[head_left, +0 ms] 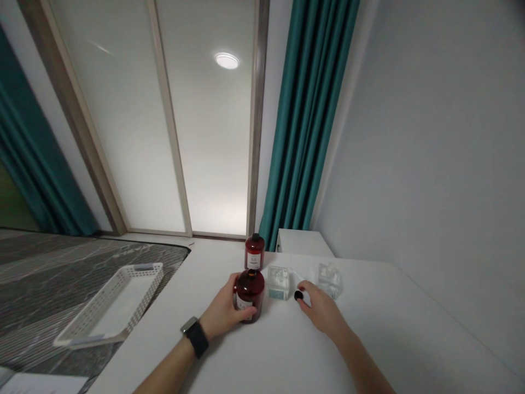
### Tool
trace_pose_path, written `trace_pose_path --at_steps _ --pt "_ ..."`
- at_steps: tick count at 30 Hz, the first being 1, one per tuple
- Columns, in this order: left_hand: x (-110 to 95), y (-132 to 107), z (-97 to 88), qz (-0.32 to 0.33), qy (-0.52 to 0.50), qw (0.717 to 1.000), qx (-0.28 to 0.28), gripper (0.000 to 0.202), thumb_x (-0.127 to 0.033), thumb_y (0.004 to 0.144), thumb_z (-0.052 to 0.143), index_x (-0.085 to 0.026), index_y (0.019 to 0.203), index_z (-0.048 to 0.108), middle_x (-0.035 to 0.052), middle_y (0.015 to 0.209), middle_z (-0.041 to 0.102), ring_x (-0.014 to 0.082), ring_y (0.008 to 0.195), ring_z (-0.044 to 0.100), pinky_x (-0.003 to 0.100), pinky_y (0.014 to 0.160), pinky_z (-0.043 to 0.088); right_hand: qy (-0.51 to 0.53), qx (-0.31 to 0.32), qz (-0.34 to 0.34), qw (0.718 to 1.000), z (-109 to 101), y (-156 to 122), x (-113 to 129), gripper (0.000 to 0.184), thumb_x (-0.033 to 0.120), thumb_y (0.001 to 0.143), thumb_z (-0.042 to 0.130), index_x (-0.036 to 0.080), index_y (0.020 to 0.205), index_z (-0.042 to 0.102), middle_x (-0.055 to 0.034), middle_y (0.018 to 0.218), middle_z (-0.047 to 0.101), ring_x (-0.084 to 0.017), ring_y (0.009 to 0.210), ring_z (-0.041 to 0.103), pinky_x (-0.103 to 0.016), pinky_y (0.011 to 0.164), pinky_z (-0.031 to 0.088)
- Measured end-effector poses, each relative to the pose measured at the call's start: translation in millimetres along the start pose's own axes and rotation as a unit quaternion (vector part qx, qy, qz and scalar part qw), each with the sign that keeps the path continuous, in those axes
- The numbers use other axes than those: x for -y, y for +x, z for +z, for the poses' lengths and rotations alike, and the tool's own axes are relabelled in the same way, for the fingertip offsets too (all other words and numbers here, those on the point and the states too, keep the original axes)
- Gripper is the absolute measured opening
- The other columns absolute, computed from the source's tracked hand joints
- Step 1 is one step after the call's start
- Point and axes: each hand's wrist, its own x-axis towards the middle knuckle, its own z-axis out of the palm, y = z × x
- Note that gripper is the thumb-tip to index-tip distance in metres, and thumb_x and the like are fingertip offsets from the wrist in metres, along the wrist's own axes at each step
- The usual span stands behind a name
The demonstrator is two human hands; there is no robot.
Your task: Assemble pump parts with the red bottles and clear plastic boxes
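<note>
My left hand (227,306) is wrapped round a dark red glass bottle (251,290) with a white label, which stands upright on the white table. The mouth of this bottle shows no cap. Between the fingertips of my right hand (320,309) is a small round black cap (298,295), held apart from the bottle, near the tabletop. A second red bottle (255,253), with a black cap on, stands just behind the first. Between my hands sits a clear square glass container (278,283). Another clear container (329,278) lies beyond my right hand and is partly hidden by it.
The white table (287,355) reaches forward to a low white cabinet (305,242). A white perforated basket (110,306) is at the left, below the table's edge, on a grey striped surface. Teal curtains (311,109) and frosted sliding doors (213,153) stand behind; a wall rises at right.
</note>
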Motion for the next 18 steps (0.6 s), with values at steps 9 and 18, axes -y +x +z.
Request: trace_pose_path --at_steps 9,18 --pt "2.3 1.9 -3.2 0.009 0.000 1.000 0.011 0.065 -0.021 0.073 0.076 -0.017 0.131 0.046 0.0125 0.128 0.064 0.0289 0.117 0.061 0.049 0.106 0.043 0.085 -0.066 -0.029 0.994 9.6 3.6 14.1 0.059 0.032 0.088 0.056 0.023 0.142 0.035 -0.0137 0.138 0.054 -0.026 0.125 0.054 -0.045 0.099 0.048" --pt "6.0 1.4 -6.2 0.017 -0.001 1.000 -0.003 0.065 -0.019 0.071 0.076 -0.017 0.130 0.050 0.0123 0.127 0.066 0.0287 0.115 0.062 0.049 0.105 0.044 0.001 0.044 -0.035 0.998 15.7 36.3 37.6 0.094 0.031 0.074 0.077 0.027 0.152 0.026 -0.0132 0.148 0.046 -0.031 0.139 0.041 -0.052 0.114 0.027"
